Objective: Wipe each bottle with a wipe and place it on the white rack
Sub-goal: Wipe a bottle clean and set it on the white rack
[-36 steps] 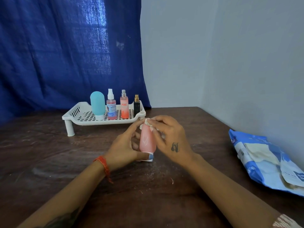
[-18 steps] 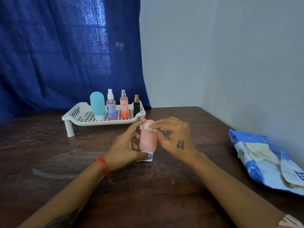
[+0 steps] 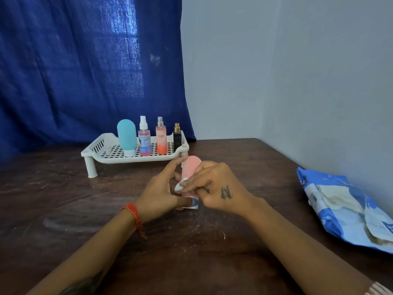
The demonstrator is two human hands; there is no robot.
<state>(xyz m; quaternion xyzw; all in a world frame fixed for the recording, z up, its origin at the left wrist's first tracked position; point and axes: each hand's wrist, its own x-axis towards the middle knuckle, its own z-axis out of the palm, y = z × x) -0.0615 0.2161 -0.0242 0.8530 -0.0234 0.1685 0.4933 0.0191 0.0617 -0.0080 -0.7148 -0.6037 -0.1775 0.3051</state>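
Head camera view: a pink squeeze bottle (image 3: 190, 167) stands cap-down on the dark wooden table (image 3: 63, 209), just in front of the right front corner of the white rack (image 3: 136, 157), its rounded end up and its white cap (image 3: 192, 204) at the bottom. The left hand (image 3: 161, 194) holds it from the left: the thumb lies across the cap end, and the index finger stretches up to touch the bottle near its rounded top; the other fingers are curled behind the bottle. The right hand (image 3: 214, 188) comes in from the right with its fingers bent together, pinching a small white wipe (image 3: 180, 185) against the middle of the bottle's front side. A small dark tattoo shows on the back of this hand, and a red thread band (image 3: 133, 213) circles the left wrist.

On the rack, which stands on short legs toward the far edge of the table, four bottles are upright in a row along its right half: a teal squeeze bottle (image 3: 127, 136) on its white cap, a pink spray bottle with a white nozzle (image 3: 144, 138), an orange-pink spray bottle (image 3: 161, 137), and a small black bottle with a gold top (image 3: 177, 137) nearest the rack's right end. They stand near one another; whether any touch cannot be told.

At the right edge of the table, against the pale wall, lies a blue and white wipes pack (image 3: 340, 209), flat and crumpled. A blue curtain (image 3: 74, 71) hangs behind the rack.
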